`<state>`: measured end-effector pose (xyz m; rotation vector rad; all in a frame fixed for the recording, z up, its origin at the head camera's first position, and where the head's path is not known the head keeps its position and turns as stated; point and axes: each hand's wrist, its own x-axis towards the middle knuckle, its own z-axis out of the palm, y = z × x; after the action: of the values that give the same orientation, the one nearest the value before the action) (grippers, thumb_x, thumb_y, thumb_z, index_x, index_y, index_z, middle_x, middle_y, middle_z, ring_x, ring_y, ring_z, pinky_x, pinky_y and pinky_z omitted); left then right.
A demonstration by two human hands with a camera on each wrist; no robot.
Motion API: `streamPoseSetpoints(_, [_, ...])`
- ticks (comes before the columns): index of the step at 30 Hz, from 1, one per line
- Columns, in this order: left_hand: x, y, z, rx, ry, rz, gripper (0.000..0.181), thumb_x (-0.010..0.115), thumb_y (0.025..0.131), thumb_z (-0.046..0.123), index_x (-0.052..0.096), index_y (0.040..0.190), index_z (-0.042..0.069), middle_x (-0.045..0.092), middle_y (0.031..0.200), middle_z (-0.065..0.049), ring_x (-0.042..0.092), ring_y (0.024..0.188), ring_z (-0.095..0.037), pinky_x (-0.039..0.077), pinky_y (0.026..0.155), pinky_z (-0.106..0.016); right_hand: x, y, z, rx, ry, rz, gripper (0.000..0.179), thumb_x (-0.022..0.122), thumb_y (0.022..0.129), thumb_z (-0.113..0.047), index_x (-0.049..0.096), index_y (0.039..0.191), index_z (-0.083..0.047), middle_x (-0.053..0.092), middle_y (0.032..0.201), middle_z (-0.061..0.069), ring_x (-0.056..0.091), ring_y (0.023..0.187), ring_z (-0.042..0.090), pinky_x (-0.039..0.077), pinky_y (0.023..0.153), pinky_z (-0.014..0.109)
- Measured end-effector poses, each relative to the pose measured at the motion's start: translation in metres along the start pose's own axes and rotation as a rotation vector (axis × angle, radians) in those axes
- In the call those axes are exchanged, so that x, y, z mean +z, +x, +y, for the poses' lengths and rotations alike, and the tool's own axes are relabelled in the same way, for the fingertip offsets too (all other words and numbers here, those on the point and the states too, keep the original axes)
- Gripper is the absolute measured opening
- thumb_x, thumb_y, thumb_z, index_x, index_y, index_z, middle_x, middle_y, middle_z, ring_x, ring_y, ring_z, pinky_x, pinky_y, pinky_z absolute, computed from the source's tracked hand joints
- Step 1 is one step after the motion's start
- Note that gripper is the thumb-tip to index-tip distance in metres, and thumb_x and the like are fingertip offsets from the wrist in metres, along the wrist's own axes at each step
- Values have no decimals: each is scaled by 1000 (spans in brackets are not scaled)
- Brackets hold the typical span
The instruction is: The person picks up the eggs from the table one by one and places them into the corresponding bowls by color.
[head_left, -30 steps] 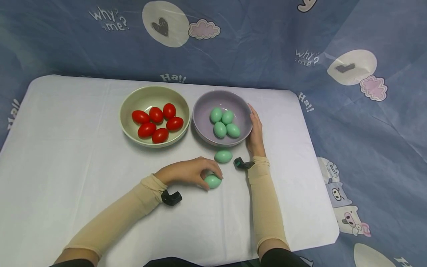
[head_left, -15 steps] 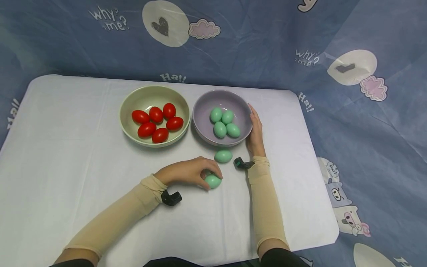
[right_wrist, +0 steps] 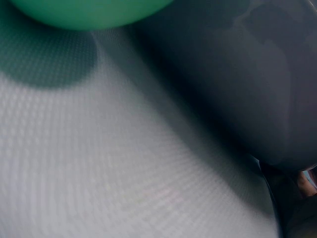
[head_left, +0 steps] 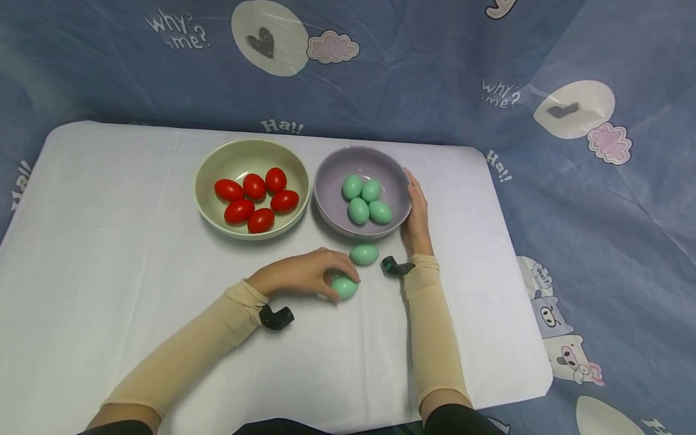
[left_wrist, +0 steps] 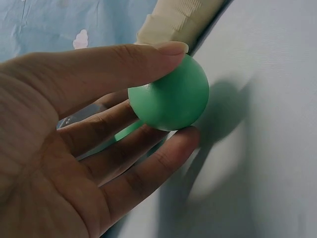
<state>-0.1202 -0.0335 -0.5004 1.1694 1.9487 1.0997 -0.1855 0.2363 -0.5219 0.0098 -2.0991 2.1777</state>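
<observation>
My left hand (head_left: 310, 272) pinches a green egg (head_left: 345, 288) between thumb and fingertips, in front of the bowls. In the left wrist view the thumb lies on one side of that egg (left_wrist: 173, 96) and fingertips on the other, with its shadow on the cloth beside it. A second green egg (head_left: 364, 254) lies on the cloth just before the purple bowl (head_left: 331, 211), which contains several more green eggs (head_left: 359, 211). Along that bowl's right outer side rests my right hand (head_left: 417, 220), its fingers extended up to the rim; the right wrist view does not show the fingers.
A light green bowl (head_left: 209, 211) with several red eggs (head_left: 239, 212) stands left of the purple bowl, almost against it. Both are near the back edge of the white-covered table (head_left: 109, 241). A blue printed cloth (head_left: 380, 90) hangs behind and to the right.
My left hand has shifted slightly back and left, away from my body, taking the green egg along. The right hand and both bowls have stayed in place.
</observation>
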Motion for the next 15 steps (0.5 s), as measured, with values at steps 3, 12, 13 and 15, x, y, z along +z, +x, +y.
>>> streamPoseSetpoints(3, [-3,-1,-2,8,11,12,45,88,79,7,75,122,13,71,124,0,63,111,-15,60,83,-26,0,0,0,0,-1,1,51,33,110,-31,42,158,-17,39,166,1,34,156,19,27,130,38])
streamPoseSetpoints(12, [-20,-2,5,-7,-8,52,47,89,78,6,75,122,13,69,129,-3,63,117,-19,62,84,-28,0,0,0,0,3,-2,52,34,110,-31,42,159,-16,39,166,2,34,156,20,27,130,38])
streamPoseSetpoints(13, [-22,-2,6,-7,-11,54,47,88,78,6,75,123,13,69,129,-3,63,118,-19,62,85,-29,0,0,0,1,1,-2,52,33,110,-32,42,159,-17,39,166,2,34,156,20,27,130,38])
streamPoseSetpoints(15, [-27,-2,8,-3,-10,55,46,88,79,6,75,123,13,69,128,-3,63,118,-20,62,86,-30,0,0,0,3,-3,-1,52,34,110,-32,42,159,-17,39,166,2,34,156,20,27,130,38])
